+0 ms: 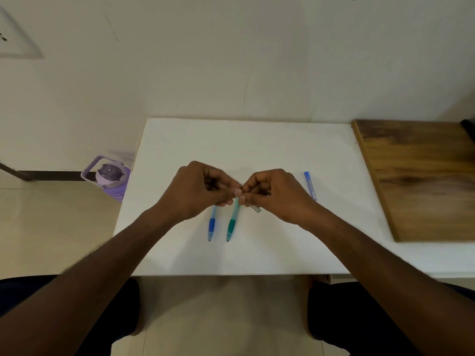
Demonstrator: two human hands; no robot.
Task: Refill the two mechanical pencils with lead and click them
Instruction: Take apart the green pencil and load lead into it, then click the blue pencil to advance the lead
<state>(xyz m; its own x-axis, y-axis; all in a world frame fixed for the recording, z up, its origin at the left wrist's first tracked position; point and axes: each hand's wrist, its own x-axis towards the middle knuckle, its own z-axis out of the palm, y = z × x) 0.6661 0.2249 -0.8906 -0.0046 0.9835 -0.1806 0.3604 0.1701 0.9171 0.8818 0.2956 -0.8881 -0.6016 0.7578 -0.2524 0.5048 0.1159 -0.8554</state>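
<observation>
Two mechanical pencils lie side by side on the white table (257, 140), tips toward me: a blue-grip pencil (211, 224) and a green-grip pencil (232, 222). Both hands hover just above their far ends, fingertips meeting. My right hand (277, 194) is closed around a small greyish tube (257, 208) whose end pokes out below the fingers. My left hand (200, 191) pinches thumb against fingers right at the right hand's fingertips; what the pinch holds is too small to see. A blue lead tube (309, 185) lies on the table to the right of my right hand.
A wooden board (421, 176) lies on the table's right side. On the floor to the left stands a purple water jug (109, 176). A wall rises right behind the table. My knees sit under the near edge.
</observation>
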